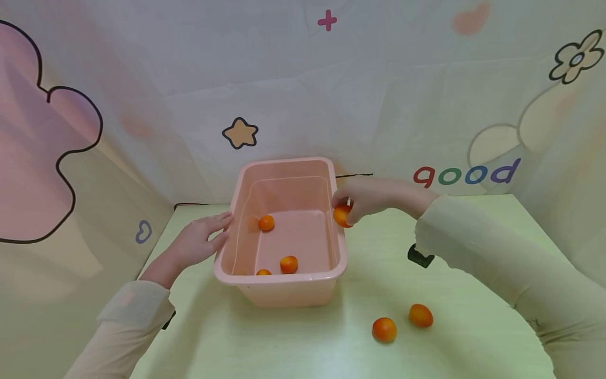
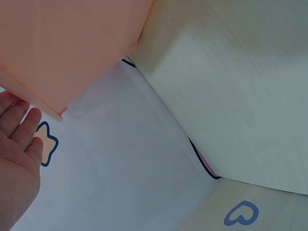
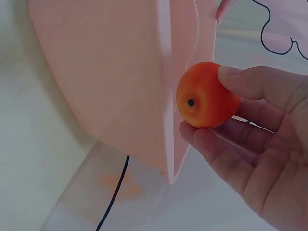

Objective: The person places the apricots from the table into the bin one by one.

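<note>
Nearest the camera lie the pale right sleeve (image 1: 544, 295), coming in from the right of the pink tub (image 1: 279, 292), and the left sleeve (image 1: 120, 326), low on the tub's left. The tub stands upright on the pale green table (image 1: 293, 342), with a printed curtain (image 1: 293, 105) behind it.

At the tub's right rim, the right hand (image 1: 371, 196) grasps 1 orange fruit (image 1: 339, 216) between thumb and fingers; the right wrist view shows the fruit's dark stem spot (image 3: 191, 102). Whether that fruit touches the rim, I cannot tell. The left hand (image 1: 196, 239) is not clenched: its fingers lie extended against the tub's left rim, perhaps to steady it.

Inside the tub are 3 more fruits: 1 by the left wall (image 1: 266, 223), 1 toward the near wall (image 1: 289, 265), and 1 partly hidden by the near rim (image 1: 263, 272). Another 2 lie on the table to the tub's near right, a rounder fruit (image 1: 384, 330) and a longer fruit (image 1: 421, 315), just beside each other.

The step in hand looks like bringing the held fruit in over the tub's right rim. The next move would call for clearing that rim, lowering the fruit, and loosening the grasp gently so it does not roll hard against the others.
</note>
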The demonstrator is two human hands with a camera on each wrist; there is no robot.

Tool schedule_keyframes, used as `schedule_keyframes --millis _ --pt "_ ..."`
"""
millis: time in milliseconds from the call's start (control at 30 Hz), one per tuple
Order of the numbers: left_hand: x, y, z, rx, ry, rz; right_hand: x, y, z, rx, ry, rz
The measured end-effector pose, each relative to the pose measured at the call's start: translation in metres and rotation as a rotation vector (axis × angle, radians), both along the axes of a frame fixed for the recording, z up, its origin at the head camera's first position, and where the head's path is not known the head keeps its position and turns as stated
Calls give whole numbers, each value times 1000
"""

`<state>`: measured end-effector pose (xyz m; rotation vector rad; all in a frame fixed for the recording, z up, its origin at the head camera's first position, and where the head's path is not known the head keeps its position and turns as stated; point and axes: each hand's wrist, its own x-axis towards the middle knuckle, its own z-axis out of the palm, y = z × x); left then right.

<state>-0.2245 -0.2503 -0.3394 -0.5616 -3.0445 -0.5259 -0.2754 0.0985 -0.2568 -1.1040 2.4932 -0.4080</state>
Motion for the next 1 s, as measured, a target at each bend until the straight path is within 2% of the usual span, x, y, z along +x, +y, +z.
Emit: schedule_keyframes --millis 233,333,633,1000 --pt "1 0 1 -7 -6 6 -7 -28 6 36 11 36" --pt "1 0 1 -3 -5 5 -11 -41 6 61 23 21" --pt "2 2 2 4 -16 20 -20 -76 -6 123 -22 -109" --pt "1 0 0 13 -23 30 -26 -101 -22 93 -80 -238"
